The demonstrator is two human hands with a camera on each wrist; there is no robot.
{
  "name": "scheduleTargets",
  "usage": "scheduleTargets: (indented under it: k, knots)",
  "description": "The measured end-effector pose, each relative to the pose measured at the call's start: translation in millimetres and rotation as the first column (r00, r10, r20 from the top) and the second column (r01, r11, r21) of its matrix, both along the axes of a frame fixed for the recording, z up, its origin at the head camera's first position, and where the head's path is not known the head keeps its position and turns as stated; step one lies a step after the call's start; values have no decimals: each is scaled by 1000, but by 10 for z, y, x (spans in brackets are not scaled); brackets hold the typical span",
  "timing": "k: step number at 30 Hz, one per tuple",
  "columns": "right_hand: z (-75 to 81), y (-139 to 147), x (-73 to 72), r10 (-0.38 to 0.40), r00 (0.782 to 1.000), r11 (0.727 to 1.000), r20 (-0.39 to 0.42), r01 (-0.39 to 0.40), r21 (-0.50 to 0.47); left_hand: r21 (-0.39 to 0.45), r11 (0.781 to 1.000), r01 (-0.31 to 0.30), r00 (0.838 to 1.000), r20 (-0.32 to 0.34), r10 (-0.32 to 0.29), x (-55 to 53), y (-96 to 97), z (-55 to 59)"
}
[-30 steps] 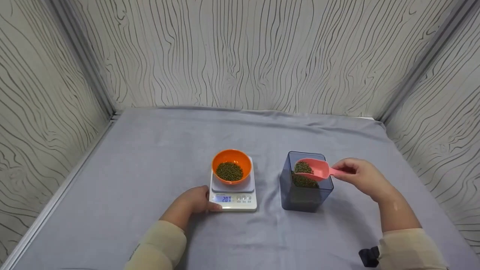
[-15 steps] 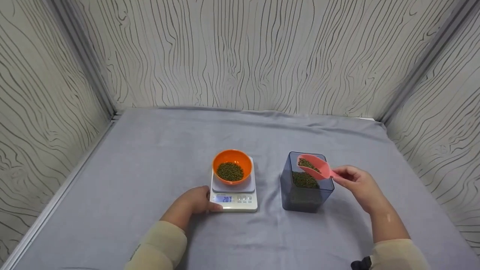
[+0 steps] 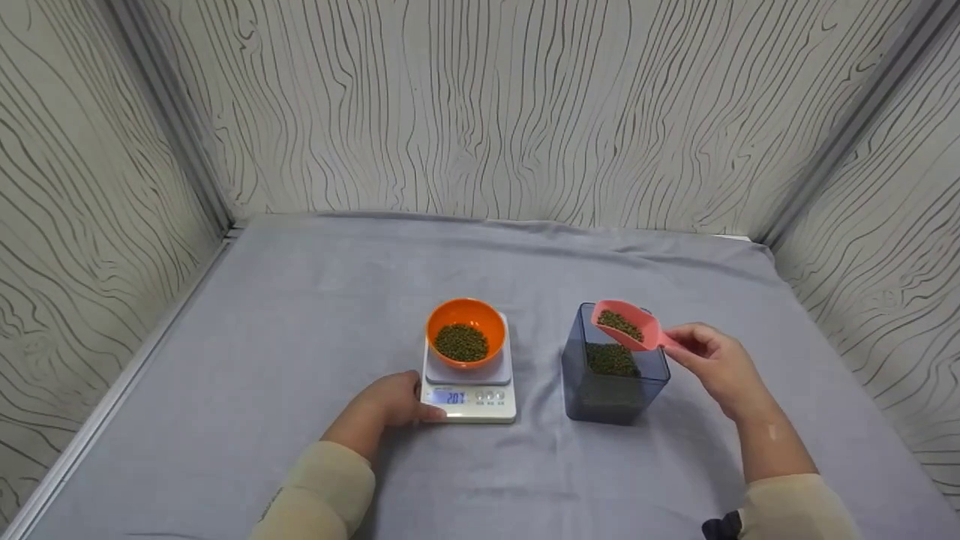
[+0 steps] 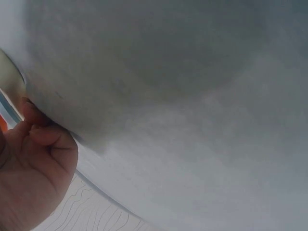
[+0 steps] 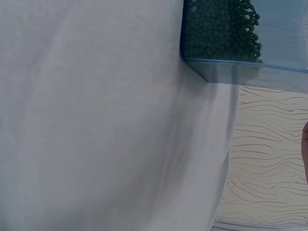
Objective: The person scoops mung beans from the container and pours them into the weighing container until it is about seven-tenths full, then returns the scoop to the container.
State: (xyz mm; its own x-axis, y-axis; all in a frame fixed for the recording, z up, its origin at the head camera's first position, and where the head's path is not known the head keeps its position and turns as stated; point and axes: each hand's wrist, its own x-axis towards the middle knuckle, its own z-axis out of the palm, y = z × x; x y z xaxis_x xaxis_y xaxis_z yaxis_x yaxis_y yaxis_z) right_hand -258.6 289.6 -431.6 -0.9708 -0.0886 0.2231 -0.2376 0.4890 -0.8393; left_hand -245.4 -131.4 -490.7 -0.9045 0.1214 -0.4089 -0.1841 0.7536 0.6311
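In the head view, my right hand (image 3: 724,367) pinches the handle of a pink scoop (image 3: 648,330). The scoop carries small green beans, like mung beans (image 3: 619,325), and is held over the mouth of a tall translucent blue-grey container (image 3: 604,401). More beans lie inside that container. To its left, an orange bowl (image 3: 489,324) with green beans sits on a white kitchen scale (image 3: 487,413), whose display shows 207. My left hand (image 3: 391,400) grips the scale's front left side, thumb on its front corner. The left wrist view shows that hand's curled fingers (image 4: 53,139) at the scale.
A grey cloth (image 3: 315,300) with shallow wrinkles covers the table. Wood-grain-patterned panels (image 3: 480,112) stand behind and on both sides. The container's lower wall and beans (image 5: 221,33) show in the right wrist view.
The scoop has come up a little from the beans in the container and tilted, its beans now spread along one side. My left hand, the scale and the bowl stay put; the display still shows 207.
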Motion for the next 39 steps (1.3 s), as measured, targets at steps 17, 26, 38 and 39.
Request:
scheduleTargets:
  k: [17, 26, 38, 39]
  knots:
    - [358, -512, -31, -45, 996, 968, -78, 63, 241, 9, 1000, -20, 1000, 21, 20, 13, 9, 14]
    - [384, -982, -62, -13, 994, 958, -107, 43, 284, 33, 999, -15, 1000, 15, 15, 9, -1, -9]
    - [293, -1491, -100, 154, 913, 917, -378, 11, 400, 0, 1000, -3, 1000, -3, 3, 9, -9, -8]
    - [289, -1520, -97, 167, 905, 909, -392, 13, 417, -5, 1000, 2, 1000, -7, -2, 9, -13, -4]
